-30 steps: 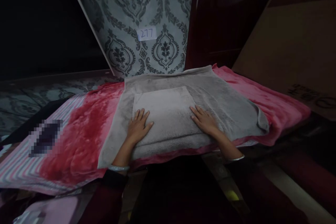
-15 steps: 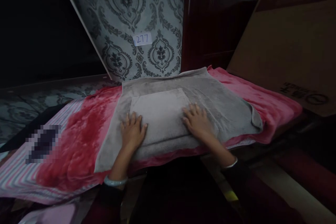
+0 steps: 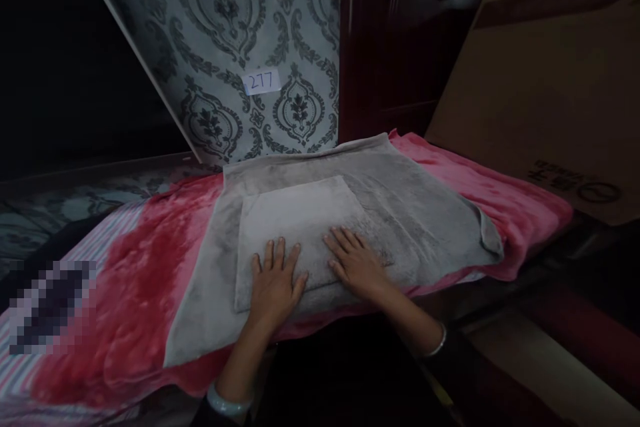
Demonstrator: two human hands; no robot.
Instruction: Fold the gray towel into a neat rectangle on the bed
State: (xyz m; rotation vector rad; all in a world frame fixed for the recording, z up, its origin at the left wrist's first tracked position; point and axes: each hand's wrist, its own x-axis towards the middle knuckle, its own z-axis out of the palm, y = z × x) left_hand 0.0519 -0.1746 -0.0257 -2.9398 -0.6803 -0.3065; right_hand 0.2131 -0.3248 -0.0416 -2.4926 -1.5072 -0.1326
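A light grey folded cloth (image 3: pixel 295 213), roughly square, lies flat on a larger grey cloth (image 3: pixel 420 220) spread over a red and pink plush blanket (image 3: pixel 155 267). My left hand (image 3: pixel 276 280) rests palm down on the folded cloth's near left part, fingers spread. On its near right part my right hand (image 3: pixel 356 263) lies flat, fingers stretched out. Neither hand grips anything. Each wrist wears a bracelet.
Behind the blankets stands a patterned wall with a paper label (image 3: pixel 263 82) reading 277. A large cardboard box (image 3: pixel 550 93) leans at the right. A dark screen-like panel (image 3: pixel 75 67) is at the left. Striped fabric (image 3: pixel 20 373) shows at the near left.
Both hands have slid nearer to me over the folded cloth and come closer together. The camera view has shifted slightly.
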